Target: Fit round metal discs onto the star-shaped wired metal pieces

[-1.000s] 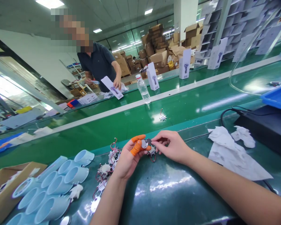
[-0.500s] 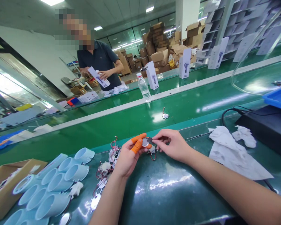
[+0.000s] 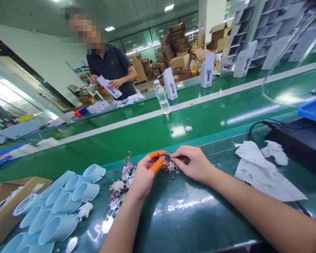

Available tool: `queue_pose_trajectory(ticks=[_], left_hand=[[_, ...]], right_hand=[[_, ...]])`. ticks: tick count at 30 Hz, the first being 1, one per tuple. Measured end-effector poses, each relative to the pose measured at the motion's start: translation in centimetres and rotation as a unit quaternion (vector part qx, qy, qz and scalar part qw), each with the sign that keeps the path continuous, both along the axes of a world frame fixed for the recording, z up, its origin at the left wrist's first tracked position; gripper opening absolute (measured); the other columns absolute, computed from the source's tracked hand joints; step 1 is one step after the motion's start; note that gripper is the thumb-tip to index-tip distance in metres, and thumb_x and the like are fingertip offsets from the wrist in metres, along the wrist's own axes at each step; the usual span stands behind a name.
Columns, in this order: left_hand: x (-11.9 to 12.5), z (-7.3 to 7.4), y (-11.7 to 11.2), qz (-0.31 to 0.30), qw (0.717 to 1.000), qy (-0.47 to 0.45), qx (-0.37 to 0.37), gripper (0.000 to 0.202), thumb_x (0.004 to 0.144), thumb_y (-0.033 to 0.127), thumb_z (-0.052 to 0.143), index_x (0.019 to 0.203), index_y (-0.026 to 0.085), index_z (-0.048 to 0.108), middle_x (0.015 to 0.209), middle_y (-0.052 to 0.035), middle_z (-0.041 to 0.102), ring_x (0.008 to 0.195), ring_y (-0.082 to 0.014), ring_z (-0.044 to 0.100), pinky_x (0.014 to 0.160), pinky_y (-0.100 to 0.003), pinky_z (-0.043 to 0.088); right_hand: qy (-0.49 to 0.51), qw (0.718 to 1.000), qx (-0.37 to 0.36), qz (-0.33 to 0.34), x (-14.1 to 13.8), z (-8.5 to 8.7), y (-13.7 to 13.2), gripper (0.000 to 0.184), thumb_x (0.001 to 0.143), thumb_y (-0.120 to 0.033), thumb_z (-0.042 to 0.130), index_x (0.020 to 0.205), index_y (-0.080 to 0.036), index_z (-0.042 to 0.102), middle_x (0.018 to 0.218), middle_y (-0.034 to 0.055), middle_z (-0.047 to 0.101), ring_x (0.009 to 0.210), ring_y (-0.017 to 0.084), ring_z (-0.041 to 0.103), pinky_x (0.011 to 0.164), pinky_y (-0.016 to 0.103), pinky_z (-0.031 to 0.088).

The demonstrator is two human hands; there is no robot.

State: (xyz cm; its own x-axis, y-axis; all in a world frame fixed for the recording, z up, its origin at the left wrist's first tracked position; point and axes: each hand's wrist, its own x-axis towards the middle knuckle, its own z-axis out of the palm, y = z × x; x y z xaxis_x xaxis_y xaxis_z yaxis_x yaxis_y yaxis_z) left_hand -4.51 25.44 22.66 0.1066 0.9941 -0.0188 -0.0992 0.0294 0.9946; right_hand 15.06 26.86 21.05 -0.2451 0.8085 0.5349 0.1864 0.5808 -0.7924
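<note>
My left hand (image 3: 143,174), with orange finger cots on the thumb and forefinger, pinches a small round silver part (image 3: 164,160) with a toothed white piece and thin wires under it. My right hand (image 3: 193,162) meets it from the right, fingertips pinched on the same part. Both hands hover just above the dark green bench (image 3: 189,211). A heap of similar white toothed parts with red wires (image 3: 119,186) lies just left of my left hand.
Several pale blue cup-shaped housings (image 3: 63,203) lie at the left beside a cardboard box (image 3: 5,207). Crumpled white paper (image 3: 263,168) and a black unit (image 3: 300,144) sit at the right. One toothed part (image 3: 188,128) and a water bottle (image 3: 162,96) are on the conveyor. A person (image 3: 110,70) opposite holds a leaflet.
My hands have stayed together on the small part, shifting only slightly. The toothed part on the conveyor has drifted right. The person opposite has lifted the leaflet off the table.
</note>
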Motion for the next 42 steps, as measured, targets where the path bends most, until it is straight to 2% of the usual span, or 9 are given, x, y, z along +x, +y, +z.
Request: queue_pose_trajectory(ticks=[6,11,21,31,36,42], left_hand=[[0.16,-0.51,0.32,0.029,0.999,0.029,0.000,0.036,0.074,0.037,0.087,0.102,0.016,0.076,0.094,-0.0064,0.077,0.077,-0.0148,0.070,0.077,-0.027,0.055],[0.17,-0.60,0.35,0.040,0.998,0.009,-0.044,0.043,0.065,0.036,0.092,0.100,0.015,0.076,0.095,-0.0064,0.077,0.077,-0.0147,0.069,0.077,-0.027,0.055],[-0.25,-0.27,0.41,0.045,0.997,-0.002,-0.070,0.056,0.058,0.035,0.096,0.104,0.014,0.072,0.104,-0.0093,0.076,0.093,-0.0181,0.068,0.089,-0.031,0.051],[-0.54,-0.34,0.64,0.045,0.998,-0.001,-0.050,0.051,0.057,0.033,0.097,0.099,0.015,0.074,0.102,-0.0078,0.076,0.093,-0.0177,0.068,0.090,-0.032,0.052],[-0.55,-0.56,0.72,0.061,0.998,0.004,-0.027,0.048,0.060,0.032,0.095,0.100,0.016,0.073,0.105,-0.0083,0.076,0.096,-0.0186,0.068,0.093,-0.034,0.052],[-0.75,-0.53,0.70,0.063,0.998,0.009,-0.026,0.048,0.060,0.034,0.095,0.099,0.015,0.074,0.103,-0.0082,0.076,0.094,-0.0183,0.068,0.092,-0.034,0.052]], right_hand=[[0.020,0.999,0.030,0.016,-0.18,-0.58,0.26,0.012,0.089,-0.012,0.065,0.091,-0.019,0.074,0.085,0.0050,0.074,0.076,0.016,0.068,0.065,0.027,0.054],[0.026,0.999,0.028,0.027,-0.20,-0.92,0.40,0.013,0.089,-0.010,0.064,0.088,-0.019,0.074,0.082,0.0045,0.074,0.074,0.016,0.068,0.066,0.027,0.053],[0.048,0.998,-0.027,0.036,-0.04,-0.79,0.46,0.009,0.088,-0.015,0.067,0.086,-0.019,0.074,0.083,0.0048,0.073,0.072,0.016,0.069,0.065,0.028,0.056],[0.074,0.988,-0.118,0.060,0.12,-0.71,0.73,0.011,0.087,-0.027,0.071,0.088,-0.017,0.074,0.081,0.0052,0.072,0.064,0.017,0.071,0.060,0.030,0.058],[0.074,0.983,-0.155,0.066,0.14,-0.85,0.88,0.012,0.086,-0.030,0.072,0.088,-0.018,0.073,0.073,0.0037,0.072,0.061,0.016,0.070,0.057,0.029,0.057],[0.075,0.980,-0.172,0.061,0.12,-0.63,0.84,0.013,0.084,-0.030,0.073,0.088,-0.017,0.073,0.073,0.0040,0.072,0.061,0.016,0.069,0.058,0.029,0.056]])
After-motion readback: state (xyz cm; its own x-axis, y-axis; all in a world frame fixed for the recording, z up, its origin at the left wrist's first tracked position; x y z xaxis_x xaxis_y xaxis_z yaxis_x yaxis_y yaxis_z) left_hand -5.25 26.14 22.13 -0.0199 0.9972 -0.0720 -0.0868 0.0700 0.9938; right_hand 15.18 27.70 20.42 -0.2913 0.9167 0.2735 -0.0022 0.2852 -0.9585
